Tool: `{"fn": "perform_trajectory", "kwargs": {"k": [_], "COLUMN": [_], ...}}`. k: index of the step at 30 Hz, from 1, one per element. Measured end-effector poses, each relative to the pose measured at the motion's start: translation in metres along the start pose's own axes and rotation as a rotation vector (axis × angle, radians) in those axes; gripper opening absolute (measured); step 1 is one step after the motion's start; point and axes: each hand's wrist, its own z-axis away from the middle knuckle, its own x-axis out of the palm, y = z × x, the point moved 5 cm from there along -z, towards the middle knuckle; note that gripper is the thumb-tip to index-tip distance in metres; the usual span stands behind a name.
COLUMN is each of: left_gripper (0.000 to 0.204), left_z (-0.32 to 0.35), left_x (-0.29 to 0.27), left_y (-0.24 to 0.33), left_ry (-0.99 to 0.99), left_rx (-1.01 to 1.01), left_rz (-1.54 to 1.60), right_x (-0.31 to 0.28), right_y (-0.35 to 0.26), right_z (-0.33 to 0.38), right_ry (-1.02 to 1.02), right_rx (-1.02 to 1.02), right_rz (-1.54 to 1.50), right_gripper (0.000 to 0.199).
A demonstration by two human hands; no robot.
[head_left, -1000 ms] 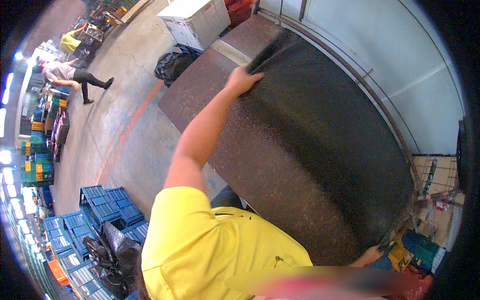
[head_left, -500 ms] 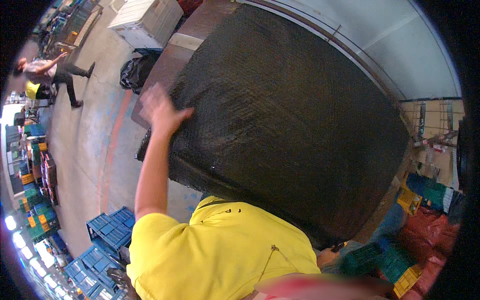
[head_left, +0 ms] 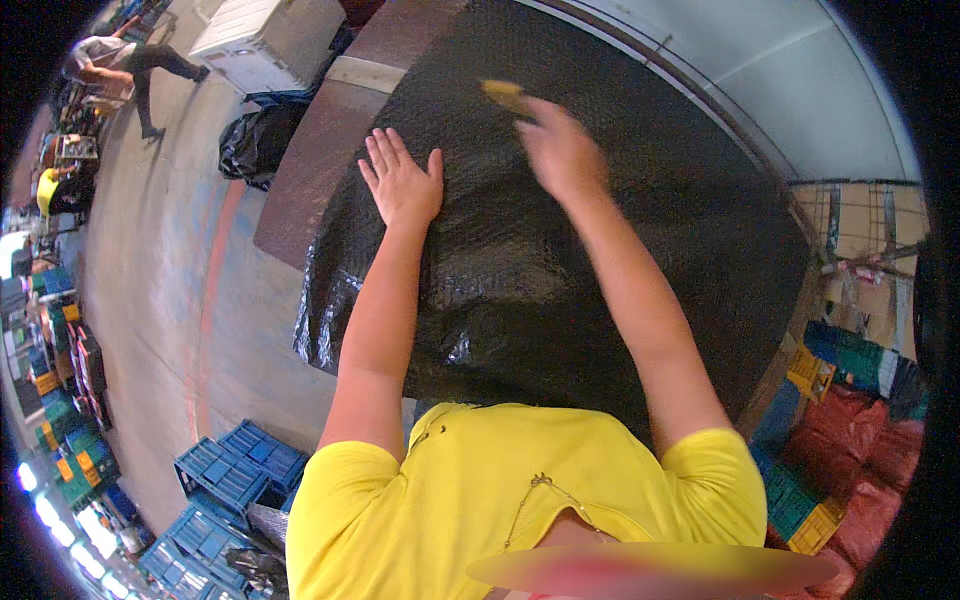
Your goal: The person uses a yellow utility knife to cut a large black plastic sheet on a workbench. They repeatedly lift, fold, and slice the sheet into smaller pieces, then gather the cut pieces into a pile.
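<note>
A wide black plastic sheet [head_left: 660, 210], creased and shiny near me, lies over a brown tabletop [head_left: 318, 165]. Near the sheet's left edge, my left hand [head_left: 404, 190] rests with its fingers spread and holds nothing. Further out and to the right, my right hand [head_left: 562, 155] is over the sheet, smeared by motion. Its fingers are closed on a small yellow tool [head_left: 503, 94], which points left and is too blurred to tell its kind. The sheet's near left corner hangs crumpled past the table edge.
Blue plastic crates [head_left: 228, 470] stand on the floor at lower left. A white chest [head_left: 262, 48] and a black plastic bag [head_left: 250, 148] are at far left. Red sacks [head_left: 838, 440] and a green crate [head_left: 780, 495] lie at right. A person [head_left: 140, 65] walks at far left.
My left hand has moved right and settled on the sheet. My right hand has come from the lower right to the sheet's far middle with the yellow tool.
</note>
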Motion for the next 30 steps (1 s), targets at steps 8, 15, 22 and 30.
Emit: {"fn": "perform_trajectory", "kwargs": {"k": [8,15,22,30], "left_gripper": [0.079,0.08,0.076,0.062], "left_z": [0.0,-0.004,-0.017,0.073], "left_x": [-0.002,0.01,-0.016,-0.026], "left_y": [0.001,-0.004,0.062,0.344], "left_ry": [0.062,-0.013,-0.128,-0.47], "left_rx": [0.063,0.047,0.053,1.637], "left_rz": [-0.075,-0.114,-0.268,0.245], "right_x": [0.005,-0.386,-0.399,-0.116], "right_y": [0.005,0.197,0.143,0.025], "right_z": [-0.025,0.29,0.453,0.192], "right_ry": [-0.416,-0.435,0.205,0.174], "right_rx": [-0.187,0.338,1.426,0.905], "right_rz": [0.308,0.653,0.697,0.188], "right_gripper": [0.035,0.043,0.045,0.049]}}
